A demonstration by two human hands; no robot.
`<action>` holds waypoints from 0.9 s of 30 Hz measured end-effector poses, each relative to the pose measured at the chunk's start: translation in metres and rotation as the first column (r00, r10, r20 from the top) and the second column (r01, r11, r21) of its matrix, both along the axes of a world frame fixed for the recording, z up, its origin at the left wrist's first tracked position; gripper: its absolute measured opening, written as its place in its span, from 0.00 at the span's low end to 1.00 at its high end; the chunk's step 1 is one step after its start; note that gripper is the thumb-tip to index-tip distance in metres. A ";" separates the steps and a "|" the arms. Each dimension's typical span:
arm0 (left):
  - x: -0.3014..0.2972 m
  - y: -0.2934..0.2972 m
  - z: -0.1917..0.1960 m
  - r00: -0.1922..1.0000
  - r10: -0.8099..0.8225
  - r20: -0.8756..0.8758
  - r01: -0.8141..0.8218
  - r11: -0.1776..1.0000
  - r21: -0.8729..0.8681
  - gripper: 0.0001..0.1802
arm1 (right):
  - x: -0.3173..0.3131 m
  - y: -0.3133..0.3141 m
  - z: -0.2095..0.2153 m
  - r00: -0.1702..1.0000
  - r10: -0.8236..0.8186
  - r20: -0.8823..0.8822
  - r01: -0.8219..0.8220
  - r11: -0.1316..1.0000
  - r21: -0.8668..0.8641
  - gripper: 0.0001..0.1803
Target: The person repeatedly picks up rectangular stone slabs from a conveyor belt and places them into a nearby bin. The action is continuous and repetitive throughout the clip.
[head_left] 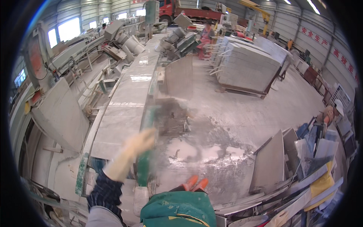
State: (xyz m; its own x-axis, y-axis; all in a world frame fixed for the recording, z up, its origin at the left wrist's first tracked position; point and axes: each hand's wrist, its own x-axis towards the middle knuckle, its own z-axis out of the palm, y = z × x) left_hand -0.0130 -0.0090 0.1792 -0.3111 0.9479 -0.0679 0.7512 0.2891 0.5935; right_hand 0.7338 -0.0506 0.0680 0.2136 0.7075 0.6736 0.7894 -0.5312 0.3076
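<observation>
Flanking machine bed (126, 109): upright grey panel (179, 77).

The person's left hand (142, 141) wears a long cream glove (119, 165), plain in colour, its fingers blurred and its cuff reaching well up the forearm. Next to the cuff's end comes a dark navy sleeve cover (104, 192), rumpled and crossed by thin paler lines, and then a plain light grey sleeve (101, 217). A green apron (172, 206) covers the front, dotted with pale smudges, with yellowish edging along a fold. Past the apron's far edge show dark legwear and two bright orange shoes (200, 184) with rounded toes
</observation>
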 end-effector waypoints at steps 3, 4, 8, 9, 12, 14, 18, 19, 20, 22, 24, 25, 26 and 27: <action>0.039 -0.039 -0.083 0.991 -0.113 -0.066 0.119 0.988 0.094 0.29 | 0.022 0.004 -0.022 0.975 -0.072 -0.211 0.071 0.997 -0.014 0.24; 0.046 -0.041 -0.101 0.977 -0.171 -0.124 0.192 0.964 0.186 0.29 | 0.033 0.008 -0.028 0.960 -0.104 -0.262 0.097 0.995 -0.037 0.26; 0.051 -0.032 -0.138 0.926 -0.140 -0.351 0.249 0.924 0.289 0.29 | 0.062 0.015 -0.044 0.878 -0.262 -0.400 0.214 0.963 -0.161 0.30; 0.050 -0.029 -0.142 0.912 -0.103 -0.398 0.238 0.922 0.306 0.28 | 0.063 0.015 -0.044 0.851 -0.315 -0.421 0.248 0.947 -0.206 0.30; 0.046 -0.025 -0.149 0.909 -0.119 -0.399 0.217 0.953 0.212 0.28 | 0.063 0.015 -0.035 0.743 -0.390 -0.544 0.285 0.920 -0.269 0.33; 0.045 -0.026 -0.151 0.906 -0.128 -0.404 0.243 0.938 0.248 0.27 | 0.063 0.020 -0.025 0.706 -0.412 -0.576 0.281 0.910 -0.306 0.35; 0.045 -0.028 -0.151 0.915 -0.133 -0.380 0.250 0.928 0.277 0.25 | 0.061 0.027 -0.005 0.749 -0.357 -0.558 0.251 0.933 -0.259 0.35; 0.046 -0.027 -0.150 0.908 -0.132 -0.398 0.247 0.935 0.253 0.24 | 0.058 0.028 -0.001 0.729 -0.197 -0.656 0.164 0.980 -0.112 0.31; 0.046 -0.027 -0.150 0.904 -0.129 -0.408 0.244 0.938 0.246 0.23 | 0.052 0.024 0.002 0.687 -0.025 -0.726 0.083 0.996 0.045 0.27; 0.047 -0.027 -0.148 0.901 -0.125 -0.416 0.247 0.935 0.253 0.22 | 0.039 0.023 0.012 0.653 0.065 -0.754 0.058 0.989 0.136 0.30; 0.047 -0.025 -0.147 0.908 -0.130 -0.398 0.241 0.940 0.243 0.21 | 0.028 0.026 0.025 0.728 -0.025 -0.685 0.078 0.996 0.047 0.30; 0.048 -0.025 -0.146 0.884 -0.101 -0.457 0.288 0.888 0.360 0.18 | 0.024 0.027 0.031 0.762 -0.070 -0.644 0.093 0.996 0.002 0.30; 0.048 -0.024 -0.147 0.867 -0.066 -0.494 0.313 0.843 0.437 0.16 | 0.022 0.029 0.036 0.749 -0.146 -0.646 0.129 0.989 -0.074 0.31; 0.048 -0.023 -0.147 0.855 -0.045 -0.516 0.330 0.815 0.475 0.13 | 0.022 0.032 0.039 0.753 -0.167 -0.636 0.138 0.986 -0.096 0.30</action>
State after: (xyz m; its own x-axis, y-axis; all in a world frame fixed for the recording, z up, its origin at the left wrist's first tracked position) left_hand 0.0353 -0.0321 0.0322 0.0199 0.8263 0.5629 0.9749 -0.1410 0.1725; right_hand 0.7559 -0.0186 0.1074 0.6917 0.6515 0.3115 0.7192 -0.6604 -0.2158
